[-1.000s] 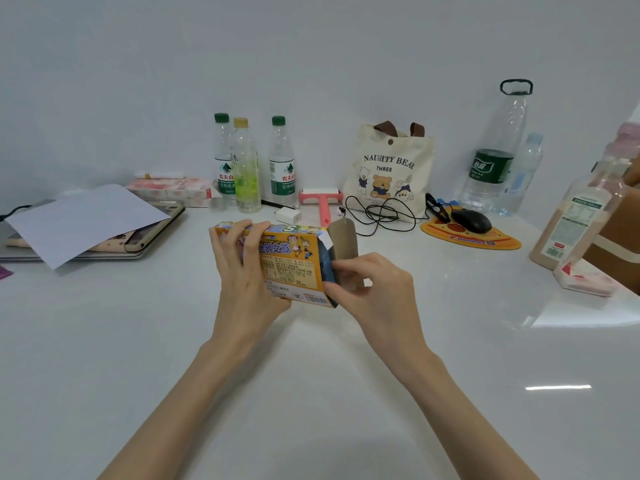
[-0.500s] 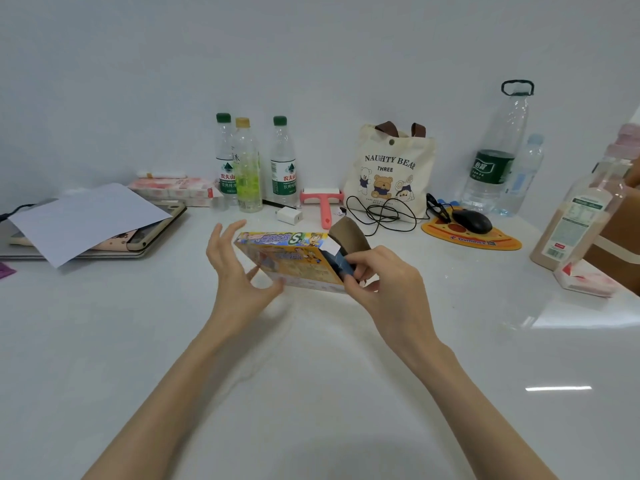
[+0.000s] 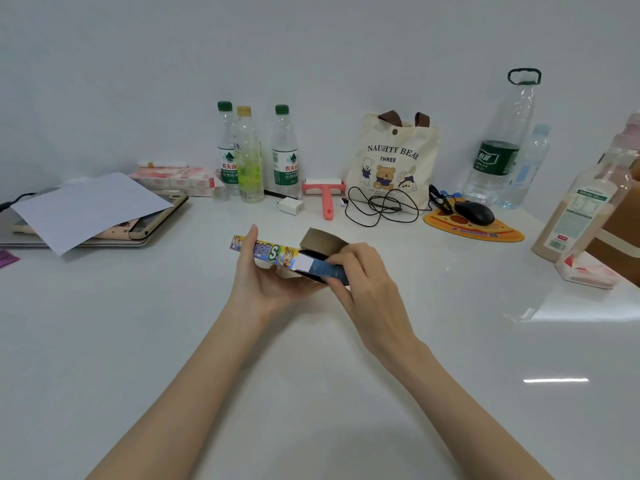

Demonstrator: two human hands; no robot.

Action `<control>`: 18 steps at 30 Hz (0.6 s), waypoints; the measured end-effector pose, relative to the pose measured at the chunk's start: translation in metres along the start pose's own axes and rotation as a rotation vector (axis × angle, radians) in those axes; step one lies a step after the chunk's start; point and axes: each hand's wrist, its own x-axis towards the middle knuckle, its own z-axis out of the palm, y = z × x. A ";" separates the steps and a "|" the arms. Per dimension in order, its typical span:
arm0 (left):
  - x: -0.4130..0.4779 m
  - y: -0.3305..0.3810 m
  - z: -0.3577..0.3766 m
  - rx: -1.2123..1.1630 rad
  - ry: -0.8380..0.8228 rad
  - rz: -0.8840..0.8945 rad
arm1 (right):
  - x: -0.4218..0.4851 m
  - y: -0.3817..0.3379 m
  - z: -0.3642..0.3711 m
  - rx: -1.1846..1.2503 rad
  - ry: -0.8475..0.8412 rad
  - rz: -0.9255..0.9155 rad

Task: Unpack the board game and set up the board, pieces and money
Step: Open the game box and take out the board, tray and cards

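A small colourful board game box is held flat above the white table, its narrow side facing me. My left hand grips it from below, thumb up against the left end. The brown end flap at the right stands open. My right hand pinches a blue and white folded piece that sticks partway out of the open end. What else the box holds is hidden.
Along the wall stand three small bottles, a bear tote bag, a pink roller, a cable, a mouse on its pad and large bottles. A laptop under paper lies left; a drink bottle stands right.
The box has been turned from upright to flat. My left hand moved under it, and my right hand has drawn the blue and white piece further out of the open end.
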 end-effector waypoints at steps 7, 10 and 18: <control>0.007 0.010 0.002 0.041 0.173 0.223 | -0.001 0.010 -0.011 -0.021 0.033 0.028; 0.012 0.015 0.000 0.056 0.172 0.233 | -0.005 0.014 -0.019 -0.037 0.020 0.098; 0.019 0.016 -0.003 0.097 0.197 0.280 | -0.011 0.013 -0.034 0.748 -0.248 0.945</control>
